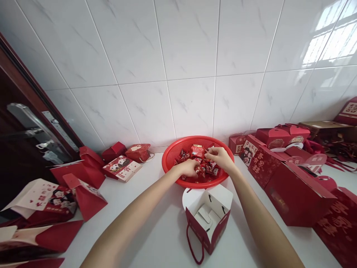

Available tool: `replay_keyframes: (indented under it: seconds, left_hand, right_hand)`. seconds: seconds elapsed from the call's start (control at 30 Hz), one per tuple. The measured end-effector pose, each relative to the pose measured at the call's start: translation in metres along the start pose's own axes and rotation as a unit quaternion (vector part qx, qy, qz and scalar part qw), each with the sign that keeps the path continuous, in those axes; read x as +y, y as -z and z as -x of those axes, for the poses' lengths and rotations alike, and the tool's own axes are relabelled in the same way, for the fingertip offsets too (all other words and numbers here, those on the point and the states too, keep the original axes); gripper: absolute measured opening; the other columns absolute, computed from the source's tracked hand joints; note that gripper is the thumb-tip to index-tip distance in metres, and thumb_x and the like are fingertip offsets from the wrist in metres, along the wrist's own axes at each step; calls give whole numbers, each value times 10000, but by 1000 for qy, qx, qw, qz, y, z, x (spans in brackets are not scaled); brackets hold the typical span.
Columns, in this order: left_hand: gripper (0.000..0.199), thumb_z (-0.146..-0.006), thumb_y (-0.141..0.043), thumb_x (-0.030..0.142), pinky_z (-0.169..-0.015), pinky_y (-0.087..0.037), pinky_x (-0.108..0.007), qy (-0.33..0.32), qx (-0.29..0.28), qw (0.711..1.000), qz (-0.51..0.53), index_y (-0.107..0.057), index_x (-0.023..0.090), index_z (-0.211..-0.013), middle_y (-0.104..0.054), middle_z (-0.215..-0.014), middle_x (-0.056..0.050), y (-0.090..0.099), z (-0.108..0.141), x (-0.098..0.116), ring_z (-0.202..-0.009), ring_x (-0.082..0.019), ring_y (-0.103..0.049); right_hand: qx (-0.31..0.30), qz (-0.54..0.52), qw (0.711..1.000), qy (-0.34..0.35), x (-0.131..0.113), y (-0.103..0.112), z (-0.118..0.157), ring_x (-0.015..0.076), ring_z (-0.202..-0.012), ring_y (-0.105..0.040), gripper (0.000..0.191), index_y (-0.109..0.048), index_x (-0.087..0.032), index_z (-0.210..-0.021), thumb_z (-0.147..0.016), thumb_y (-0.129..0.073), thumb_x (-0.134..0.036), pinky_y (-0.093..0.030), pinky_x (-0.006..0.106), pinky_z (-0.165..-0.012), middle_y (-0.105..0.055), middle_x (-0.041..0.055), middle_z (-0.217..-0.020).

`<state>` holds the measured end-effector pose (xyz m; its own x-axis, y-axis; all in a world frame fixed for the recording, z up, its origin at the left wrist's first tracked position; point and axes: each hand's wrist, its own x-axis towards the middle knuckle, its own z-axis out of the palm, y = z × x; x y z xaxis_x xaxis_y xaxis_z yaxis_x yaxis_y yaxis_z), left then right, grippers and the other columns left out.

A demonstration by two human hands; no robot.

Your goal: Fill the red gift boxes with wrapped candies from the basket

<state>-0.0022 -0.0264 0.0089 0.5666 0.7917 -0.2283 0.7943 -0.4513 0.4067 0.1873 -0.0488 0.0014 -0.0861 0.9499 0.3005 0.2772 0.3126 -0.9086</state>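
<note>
A round red plastic basket [170,150] holds a heap of candies in shiny red wrappers [197,150]. Both of my hands reach into it. My left hand [189,168] is closed at the near left of the heap, its fingertips curled on a wrapped candy [200,171] and partly hidden. At the right side of the heap, my right hand [221,156] pinches thumb and fingers together on a wrapped candy's edge, mostly covered by the fingers. Just in front of the basket, between my forearms, an open gift box [192,223] with a white inside and a dark red cord handle stands upright.
Several red gift boxes [122,167] and open bags [86,197] line the left side. More red boxes [295,190] crowd the right, with a brown carton [326,128] behind. A tiled wall [192,108] backs the white table [150,208]; a dark door [16,149] stands left.
</note>
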Motion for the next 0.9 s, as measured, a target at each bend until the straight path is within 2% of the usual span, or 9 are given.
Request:
replay_keyframes:
  seconds: [0.1, 0.17, 0.27, 0.37, 0.47, 0.57, 0.67, 0.8, 0.9]
  left_hand:
    - [445, -653, -703, 177, -819, -546, -347, -45, 87, 992, 74, -718, 186, -1097, -760, -1014, -72, 3, 0, -2, -955, -301, -703]
    - [524, -683, -711, 183, -924, -536, -362, -69, 129, 981, 126, -687, 170, -1207, -747, -1161, -91, 4, 0, -2, -1070, -301, -687]
    - [642, -700, -716, 160, -1007, -518, -373, -99, 155, 965, 185, -616, 150, -1334, -697, -1308, -118, 3, 1, -1, -1189, -300, -655]
    - [747, -698, -723, 130, -1072, -492, -382, -115, 167, 953, 226, -540, 145, -1423, -599, -1457, -145, 3, 1, -1, -1302, -301, -597]
    - [725, -724, -734, 140, -1149, -433, -380, -116, 187, 945, 242, -546, 174, -1423, -518, -1547, -130, 4, 1, -2, -1391, -285, -528]
    - [628, -752, -727, 157, -1170, -414, -378, -116, 211, 938, 250, -604, 189, -1366, -561, -1513, -105, 6, 0, -3, -1377, -269, -544]
    - [550, -757, -719, 152, -1152, -436, -384, -121, 223, 931, 264, -657, 180, -1303, -591, -1487, -97, 7, 0, -3, -1346, -271, -571]
    - [443, -768, -693, 126, -1129, -459, -398, -95, 233, 932, 262, -725, 166, -1208, -714, -1318, -89, 9, 0, -3, -1291, -291, -609]
    - [418, -769, -675, 100, -1110, -477, -402, -75, 239, 933, 259, -745, 157, -1176, -759, -1217, -87, 10, -1, -3, -1252, -296, -632]
  right_hand:
    - [32, -19, 999, -12, 0, 1, -1, 170, -656, -585, 256, -586, -204, -668, -704, -685, -438, -477, 302, -624, -639, 17, -689]
    - [54, -28, 998, -23, -1, 1, 0, 195, -759, -643, 287, -643, -196, -794, -723, -706, -467, -504, 310, -682, -702, 44, -799]
    - [4, -27, 999, -33, -5, 1, 1, 209, -821, -669, 405, -677, -190, -972, -736, -746, -512, -503, 313, -699, -728, 50, -860]
    - [-67, -21, 997, -41, -4, 1, 3, 199, -738, -637, 436, -688, -172, -956, -687, -799, -497, -473, 310, -646, -688, 27, -760]
    - [-16, -22, 999, -39, -1, 2, 2, 192, -734, -612, 386, -677, -173, -840, -640, -818, -471, -459, 315, -649, -663, 25, -771]
    - [82, -55, 994, -41, 2, 3, 0, 193, -755, -611, 402, -609, -196, -775, -584, -843, -461, -471, 321, -673, -651, 15, -795]
    - [135, -81, 986, -59, 4, 4, -2, 179, -707, -589, 462, -532, -219, -749, -553, -864, -474, -468, 314, -640, -617, -11, -744]
    - [136, -112, 982, -74, 4, 3, -3, 174, -666, -591, 510, -507, -228, -769, -560, -861, -529, -481, 320, -628, -607, -22, -705]
    - [112, -158, 978, -72, 2, 4, -1, 201, -728, -648, 535, -537, -222, -827, -557, -874, -538, -525, 344, -683, -670, 7, -780]
